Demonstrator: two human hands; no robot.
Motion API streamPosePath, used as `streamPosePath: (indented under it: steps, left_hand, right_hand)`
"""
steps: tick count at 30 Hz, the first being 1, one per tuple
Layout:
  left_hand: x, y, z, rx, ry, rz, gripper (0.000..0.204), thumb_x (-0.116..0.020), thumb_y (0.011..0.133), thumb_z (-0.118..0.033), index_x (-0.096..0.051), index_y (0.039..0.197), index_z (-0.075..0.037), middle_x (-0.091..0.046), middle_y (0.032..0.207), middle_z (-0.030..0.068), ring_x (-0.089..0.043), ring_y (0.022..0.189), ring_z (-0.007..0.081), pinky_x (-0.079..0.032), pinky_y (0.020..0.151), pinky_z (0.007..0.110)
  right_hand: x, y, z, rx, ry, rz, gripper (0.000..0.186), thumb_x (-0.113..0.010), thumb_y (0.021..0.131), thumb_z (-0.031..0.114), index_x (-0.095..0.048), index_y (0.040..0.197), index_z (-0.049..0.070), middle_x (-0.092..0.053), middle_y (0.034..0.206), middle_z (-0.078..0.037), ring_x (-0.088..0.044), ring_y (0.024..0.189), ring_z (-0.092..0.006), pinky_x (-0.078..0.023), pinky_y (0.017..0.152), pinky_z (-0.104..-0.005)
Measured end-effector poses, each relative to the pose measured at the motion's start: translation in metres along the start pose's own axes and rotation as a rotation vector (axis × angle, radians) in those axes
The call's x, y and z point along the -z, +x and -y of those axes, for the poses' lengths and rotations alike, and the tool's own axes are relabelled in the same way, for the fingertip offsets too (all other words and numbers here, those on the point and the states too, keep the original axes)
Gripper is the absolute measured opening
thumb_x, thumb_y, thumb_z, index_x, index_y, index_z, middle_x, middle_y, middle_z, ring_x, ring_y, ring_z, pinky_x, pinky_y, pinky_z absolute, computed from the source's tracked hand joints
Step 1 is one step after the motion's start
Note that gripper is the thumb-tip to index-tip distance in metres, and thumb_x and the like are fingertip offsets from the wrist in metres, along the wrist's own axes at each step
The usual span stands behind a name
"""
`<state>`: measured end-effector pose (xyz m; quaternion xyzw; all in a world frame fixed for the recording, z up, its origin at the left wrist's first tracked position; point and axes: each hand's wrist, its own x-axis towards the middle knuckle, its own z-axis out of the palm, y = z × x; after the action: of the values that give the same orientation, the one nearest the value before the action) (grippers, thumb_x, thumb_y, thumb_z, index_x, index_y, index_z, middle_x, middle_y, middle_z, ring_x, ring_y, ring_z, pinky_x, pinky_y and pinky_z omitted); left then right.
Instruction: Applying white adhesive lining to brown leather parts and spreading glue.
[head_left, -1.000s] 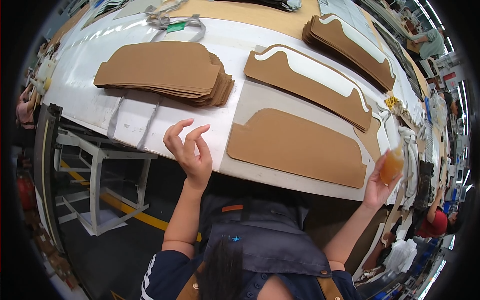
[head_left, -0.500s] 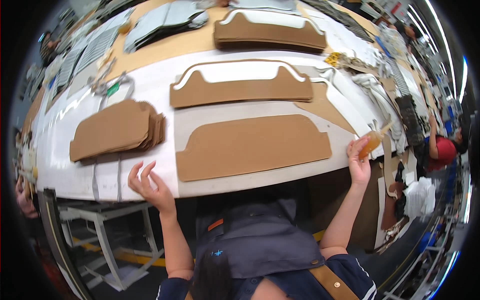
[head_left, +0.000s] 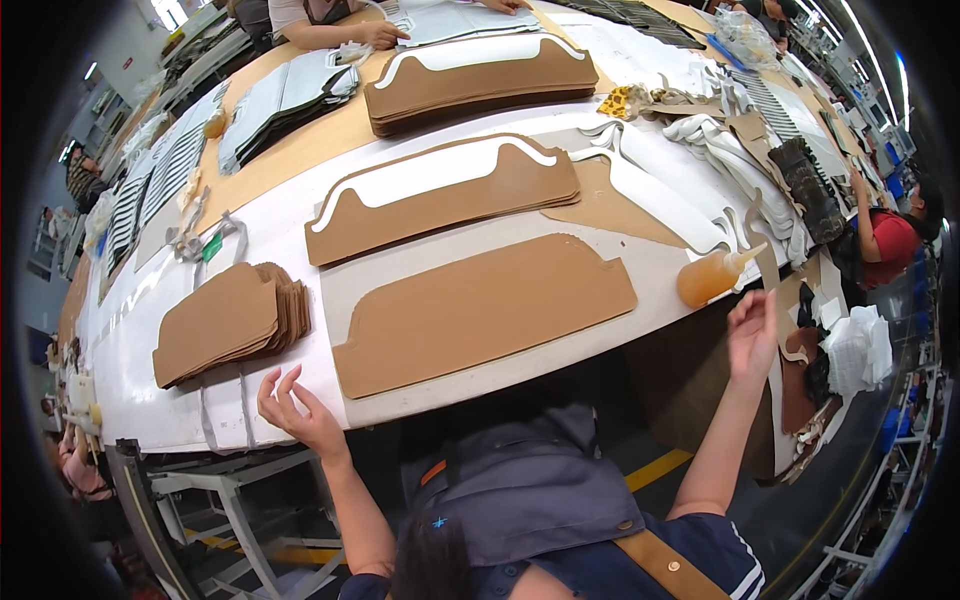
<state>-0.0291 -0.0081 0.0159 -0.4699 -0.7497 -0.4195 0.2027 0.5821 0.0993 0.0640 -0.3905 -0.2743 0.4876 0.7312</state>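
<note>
A brown flat panel [head_left: 490, 315] with a curved far edge lies before me on the table. My left hand [head_left: 303, 412] hovers by the table's front edge, open, fingers loosely bent and holding nothing. It is nearest a stack of smaller brown panels [head_left: 220, 325], just beyond it. My right hand [head_left: 752, 335] is at the right front edge, open and empty, fingers partly bent. Just left of that hand, a squeeze bottle of amber liquid [head_left: 704, 278] rests on the table, its pale nozzle pointing right.
Beyond the panel lie a brown stack topped by a white curved strip [head_left: 430, 184] and a similar stack [head_left: 480, 86]. White strips [head_left: 665, 190] spread at the right. A co-worker's hand [head_left: 383, 36] is at the far side; a person in red [head_left: 888, 248] is at right.
My right hand has let go of the amber bottle, which now rests on the table, and has drawn back toward me. The view has turned; a co-worker's arms show more at the far side.
</note>
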Motion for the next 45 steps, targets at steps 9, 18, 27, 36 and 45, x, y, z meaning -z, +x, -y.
streamPosePath:
  steps: [9, 18, 27, 36, 45]
  left_hand:
    - [-0.001, 0.002, -0.008, -0.007, -0.001, -0.006, 0.027, -0.06, 0.091, 0.012, -0.074, 0.105, -0.007, -0.061, 0.124, 0.0094, -0.05, 0.125, 0.0305, -0.038, 0.109, 0.046]
    - [0.003, 0.0, -0.002, -0.038, 0.069, 0.003, 0.027, -0.06, 0.093, 0.012, -0.074, 0.107, -0.007, -0.062, 0.122, 0.0111, -0.054, 0.122, 0.0311, -0.043, 0.105, 0.045]
    - [0.003, 0.0, -0.001, -0.046, 0.063, 0.02, 0.022, -0.06, 0.095, 0.009, -0.073, 0.106, -0.005, -0.062, 0.122, 0.0115, -0.053, 0.123, 0.0311, -0.043, 0.105, 0.045]
    - [0.01, 0.014, -0.092, -0.009, -0.54, 0.142, 0.022, -0.054, 0.099, 0.002, -0.067, 0.117, 0.002, -0.066, 0.12, 0.0157, -0.063, 0.113, 0.0302, -0.047, 0.106, 0.042]
    - [0.011, -0.016, -0.16, 0.391, -1.551, 1.254, 0.128, -0.064, 0.077, -0.091, -0.04, 0.158, 0.005, -0.057, 0.149, 0.0217, -0.053, 0.142, 0.0359, -0.037, 0.12, 0.048]
  right_hand:
    - [0.013, 0.151, -0.04, 0.657, -1.611, 0.284, 0.049, -0.085, 0.083, 0.023, -0.073, 0.127, 0.006, -0.069, 0.111, -0.011, -0.062, 0.107, -0.0288, -0.047, 0.095, -0.0434]
    - [-0.016, 0.133, -0.047, 0.874, -1.698, 0.247, 0.041, -0.087, 0.078, 0.025, -0.078, 0.116, 0.01, -0.066, 0.109, -0.01, -0.059, 0.108, -0.0303, -0.042, 0.101, -0.0458]
    - [-0.028, 0.164, 0.022, 0.389, -1.077, 0.203, 0.015, -0.073, 0.101, 0.018, -0.071, 0.101, 0.002, -0.064, 0.089, 0.005, -0.053, 0.085, -0.0036, -0.045, 0.078, -0.0213]
    - [-0.217, 0.046, 0.119, 0.668, -1.113, 0.512, 0.012, -0.07, 0.1, 0.008, -0.075, 0.107, 0.0, -0.074, 0.098, -0.002, -0.066, 0.089, -0.0071, -0.053, 0.079, -0.0236]
    - [-0.271, -0.06, 0.069, 0.534, -0.731, 1.217, 0.008, -0.077, 0.084, -0.001, -0.078, 0.092, -0.001, -0.068, 0.069, -0.005, -0.063, 0.063, -0.0125, -0.046, 0.059, -0.0256]
